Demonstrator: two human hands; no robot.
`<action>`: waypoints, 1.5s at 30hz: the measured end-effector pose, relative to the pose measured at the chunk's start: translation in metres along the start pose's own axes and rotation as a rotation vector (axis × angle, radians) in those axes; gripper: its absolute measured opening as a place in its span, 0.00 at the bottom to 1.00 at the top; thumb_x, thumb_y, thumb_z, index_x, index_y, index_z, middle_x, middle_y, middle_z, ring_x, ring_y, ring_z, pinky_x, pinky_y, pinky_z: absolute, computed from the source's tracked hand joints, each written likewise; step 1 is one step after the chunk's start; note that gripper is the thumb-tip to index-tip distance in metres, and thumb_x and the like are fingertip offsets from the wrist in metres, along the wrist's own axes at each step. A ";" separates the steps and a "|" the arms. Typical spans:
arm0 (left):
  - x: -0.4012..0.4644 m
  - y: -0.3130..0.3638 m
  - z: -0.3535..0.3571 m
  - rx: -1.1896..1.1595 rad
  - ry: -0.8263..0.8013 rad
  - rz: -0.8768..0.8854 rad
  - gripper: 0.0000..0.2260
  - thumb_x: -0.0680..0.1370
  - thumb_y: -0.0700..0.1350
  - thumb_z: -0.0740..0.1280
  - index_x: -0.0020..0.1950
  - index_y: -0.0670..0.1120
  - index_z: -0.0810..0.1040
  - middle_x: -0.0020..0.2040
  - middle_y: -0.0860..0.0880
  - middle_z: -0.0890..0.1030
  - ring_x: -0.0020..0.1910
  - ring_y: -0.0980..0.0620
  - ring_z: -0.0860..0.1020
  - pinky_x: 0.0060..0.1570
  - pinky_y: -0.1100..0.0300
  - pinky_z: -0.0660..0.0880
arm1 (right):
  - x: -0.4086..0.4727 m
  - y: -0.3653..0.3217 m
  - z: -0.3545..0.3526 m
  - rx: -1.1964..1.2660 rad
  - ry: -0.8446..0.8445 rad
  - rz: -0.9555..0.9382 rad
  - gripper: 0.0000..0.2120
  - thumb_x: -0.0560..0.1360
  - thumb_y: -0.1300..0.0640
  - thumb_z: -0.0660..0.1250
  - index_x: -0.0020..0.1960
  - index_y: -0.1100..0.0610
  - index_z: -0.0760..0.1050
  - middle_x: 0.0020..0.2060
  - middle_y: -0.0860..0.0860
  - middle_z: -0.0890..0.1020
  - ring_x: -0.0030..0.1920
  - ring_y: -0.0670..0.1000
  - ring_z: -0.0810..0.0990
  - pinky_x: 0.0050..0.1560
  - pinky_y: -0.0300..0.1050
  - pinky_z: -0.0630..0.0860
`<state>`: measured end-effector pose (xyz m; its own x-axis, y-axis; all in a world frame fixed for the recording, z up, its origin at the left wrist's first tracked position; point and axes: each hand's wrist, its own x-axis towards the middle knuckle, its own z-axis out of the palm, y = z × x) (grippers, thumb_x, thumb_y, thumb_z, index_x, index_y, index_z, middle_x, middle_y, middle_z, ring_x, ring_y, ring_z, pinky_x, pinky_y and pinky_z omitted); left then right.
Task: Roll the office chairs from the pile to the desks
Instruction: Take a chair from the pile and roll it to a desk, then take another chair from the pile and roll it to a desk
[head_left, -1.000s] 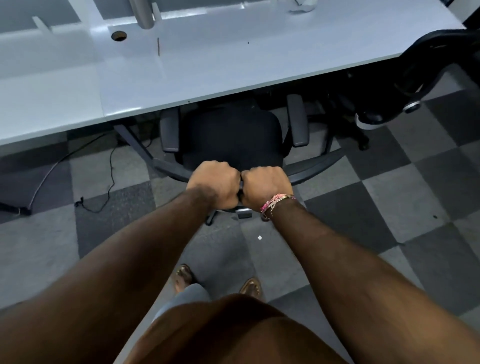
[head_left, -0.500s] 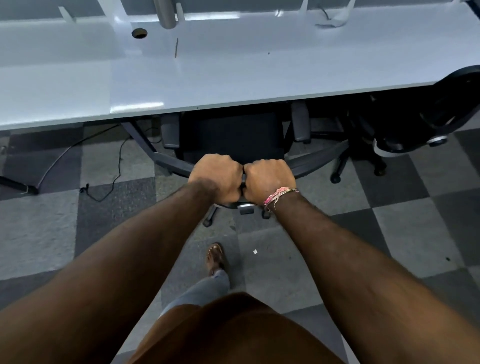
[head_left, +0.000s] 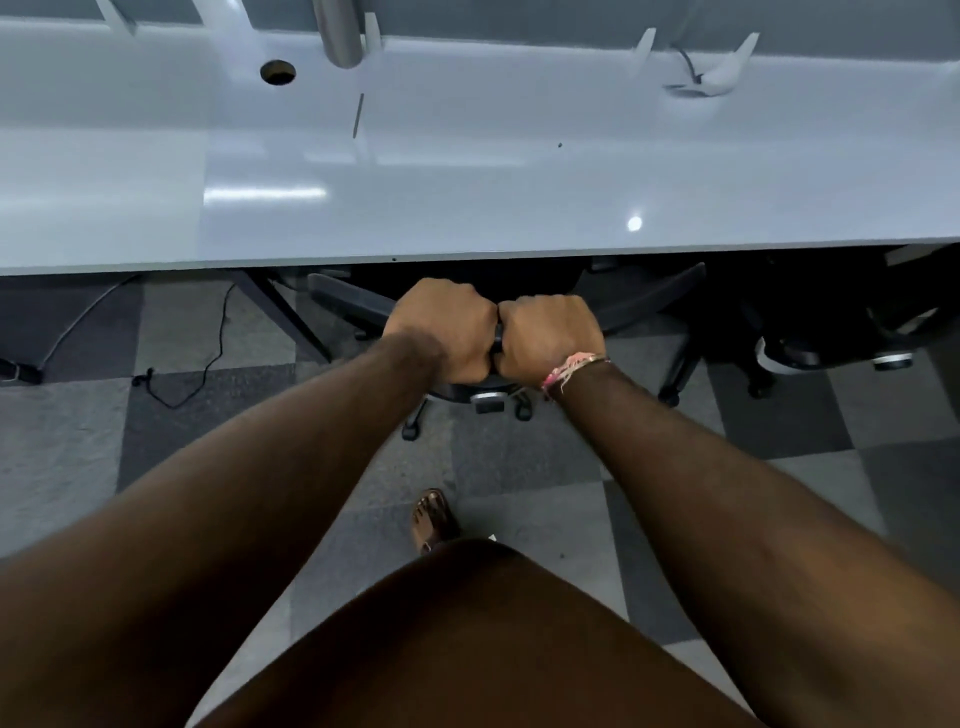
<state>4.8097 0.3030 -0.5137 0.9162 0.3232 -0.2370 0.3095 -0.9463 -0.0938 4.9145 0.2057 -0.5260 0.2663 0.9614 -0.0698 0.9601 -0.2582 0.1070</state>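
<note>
At twelve o'clock from the person, under the front edge of the one white desk (head_left: 467, 171), sits one black office chair (head_left: 353, 304), its seat hidden beneath the desktop and two casters showing below. Two hands clench its top rail knuckle to knuckle: the left hand (head_left: 447, 327) and the right hand (head_left: 550, 335), which wears one pink wrist thread (head_left: 569, 366). A second chair (head_left: 831, 332) stands at two o'clock, and one black cable (head_left: 208, 343) trails on the checkered carpet (head_left: 67, 467) at ten o'clock.
</note>
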 end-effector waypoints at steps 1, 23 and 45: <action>-0.001 0.000 0.003 -0.010 0.008 0.003 0.09 0.73 0.56 0.66 0.39 0.51 0.74 0.37 0.50 0.80 0.37 0.45 0.80 0.36 0.55 0.72 | 0.000 -0.001 0.001 0.001 -0.001 -0.009 0.12 0.72 0.46 0.65 0.49 0.51 0.79 0.46 0.52 0.84 0.46 0.58 0.83 0.38 0.47 0.66; -0.029 0.028 -0.018 -0.198 0.008 -0.226 0.11 0.71 0.53 0.69 0.51 0.50 0.79 0.50 0.49 0.82 0.49 0.44 0.82 0.46 0.52 0.77 | -0.019 0.006 -0.003 0.123 0.054 -0.102 0.18 0.69 0.45 0.69 0.54 0.55 0.75 0.49 0.52 0.82 0.49 0.57 0.81 0.45 0.49 0.75; -0.308 0.062 -0.027 -0.278 0.072 -1.080 0.19 0.75 0.56 0.69 0.62 0.49 0.78 0.57 0.46 0.82 0.56 0.42 0.81 0.51 0.45 0.82 | -0.086 -0.204 -0.087 0.133 0.203 -0.884 0.20 0.73 0.42 0.66 0.58 0.54 0.75 0.53 0.52 0.82 0.54 0.55 0.80 0.50 0.48 0.74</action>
<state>4.5532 0.1441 -0.4202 0.1415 0.9844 -0.1049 0.9899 -0.1418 0.0051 4.6879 0.1841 -0.4556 -0.5777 0.8094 0.1051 0.8127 0.5824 -0.0181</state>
